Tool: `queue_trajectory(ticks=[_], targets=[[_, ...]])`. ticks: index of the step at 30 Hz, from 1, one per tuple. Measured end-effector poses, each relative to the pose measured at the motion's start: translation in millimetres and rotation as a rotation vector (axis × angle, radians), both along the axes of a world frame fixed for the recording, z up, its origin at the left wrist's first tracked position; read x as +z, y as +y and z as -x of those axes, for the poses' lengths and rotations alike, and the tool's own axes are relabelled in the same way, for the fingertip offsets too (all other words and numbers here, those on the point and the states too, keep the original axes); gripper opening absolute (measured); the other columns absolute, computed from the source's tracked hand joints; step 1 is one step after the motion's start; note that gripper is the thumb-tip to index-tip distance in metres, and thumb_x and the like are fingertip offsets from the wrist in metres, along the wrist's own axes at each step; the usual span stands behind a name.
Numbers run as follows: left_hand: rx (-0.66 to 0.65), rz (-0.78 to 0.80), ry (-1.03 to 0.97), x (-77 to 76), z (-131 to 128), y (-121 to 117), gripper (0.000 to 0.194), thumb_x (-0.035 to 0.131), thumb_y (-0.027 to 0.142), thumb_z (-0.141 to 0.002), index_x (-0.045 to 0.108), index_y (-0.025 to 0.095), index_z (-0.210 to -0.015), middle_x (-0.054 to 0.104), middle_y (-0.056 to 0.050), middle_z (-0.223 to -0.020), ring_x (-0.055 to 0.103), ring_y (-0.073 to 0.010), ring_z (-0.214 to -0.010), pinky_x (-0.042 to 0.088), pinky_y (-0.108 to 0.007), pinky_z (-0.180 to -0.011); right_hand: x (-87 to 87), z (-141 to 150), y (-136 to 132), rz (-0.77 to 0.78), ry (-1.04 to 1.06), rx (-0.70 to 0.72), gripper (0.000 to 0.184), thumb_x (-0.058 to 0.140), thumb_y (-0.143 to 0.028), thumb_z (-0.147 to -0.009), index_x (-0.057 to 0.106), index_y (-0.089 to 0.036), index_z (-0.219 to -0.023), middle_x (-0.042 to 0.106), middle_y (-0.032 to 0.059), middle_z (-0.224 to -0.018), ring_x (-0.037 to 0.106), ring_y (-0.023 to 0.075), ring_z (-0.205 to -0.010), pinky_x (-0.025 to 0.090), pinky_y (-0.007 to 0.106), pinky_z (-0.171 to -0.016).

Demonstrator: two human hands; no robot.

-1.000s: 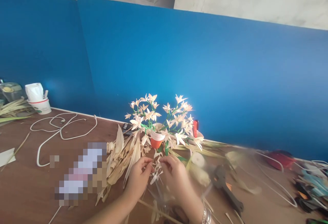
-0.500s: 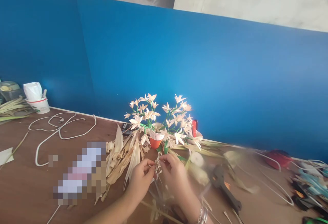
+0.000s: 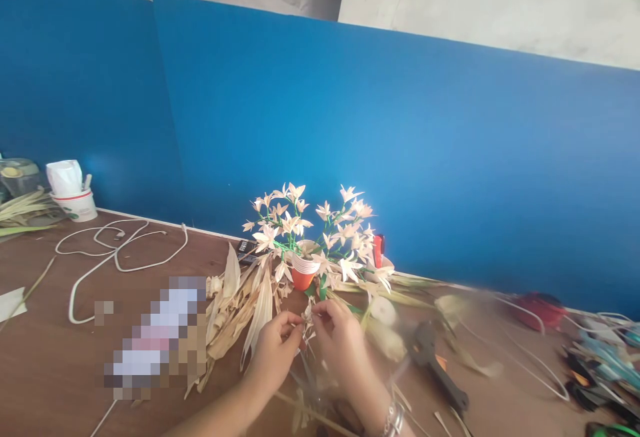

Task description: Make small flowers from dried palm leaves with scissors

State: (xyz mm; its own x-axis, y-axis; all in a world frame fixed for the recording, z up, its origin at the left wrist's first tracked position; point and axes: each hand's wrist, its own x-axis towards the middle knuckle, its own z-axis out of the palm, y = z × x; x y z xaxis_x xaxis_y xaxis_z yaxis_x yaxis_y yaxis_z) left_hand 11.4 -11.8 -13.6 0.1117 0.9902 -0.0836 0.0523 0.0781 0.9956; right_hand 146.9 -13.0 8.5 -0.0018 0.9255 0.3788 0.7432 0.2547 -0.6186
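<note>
While cream flowers point(image 3: 290, 224) stand near the desk point(image 3: 45, 357)'s back edge, both hands point(image 3: 276, 345) point(image 3: 344, 338) pinch pale pieces point(image 3: 308, 317), almost unmoved since half a second ago.

Cream flowers point(image 3: 290, 224) and green stems point(image 3: 287, 248) against a blue panel point(image 3: 375, 124)
The small cup point(image 3: 302, 280) is orange-red with white rings at the rim; the held strips point(image 3: 309, 311) off-white; the husks point(image 3: 261, 304) tan; the table point(image 3: 45, 357) brown. The tub point(image 3: 77, 207) is white, red-banded; the glue gun point(image 3: 443, 374) dark grey; the bracelet point(image 3: 394, 418) silver.
</note>
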Motion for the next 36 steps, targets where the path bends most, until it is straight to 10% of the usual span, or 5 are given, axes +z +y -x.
queue_trajectory(ticks=[36], targets=[[0.015,-0.01,0.07,-7.7,0.3,3.0,0.023,0.052,0.043,-0.077,0.056,0.02,-0.072,0.05,0.006,-0.047,0.044,-0.0125,-0.044,0.03,-0.022,-0.046,-3.2,3.2,-4.4,-0.055,-0.039,0.023,0.015,0.052,-0.007,-0.077,0.056,-0.021,-0.078,0.061,0.0007,-0.076,0.057,0.0178,-0.074,0.041,0.028,-0.066]])
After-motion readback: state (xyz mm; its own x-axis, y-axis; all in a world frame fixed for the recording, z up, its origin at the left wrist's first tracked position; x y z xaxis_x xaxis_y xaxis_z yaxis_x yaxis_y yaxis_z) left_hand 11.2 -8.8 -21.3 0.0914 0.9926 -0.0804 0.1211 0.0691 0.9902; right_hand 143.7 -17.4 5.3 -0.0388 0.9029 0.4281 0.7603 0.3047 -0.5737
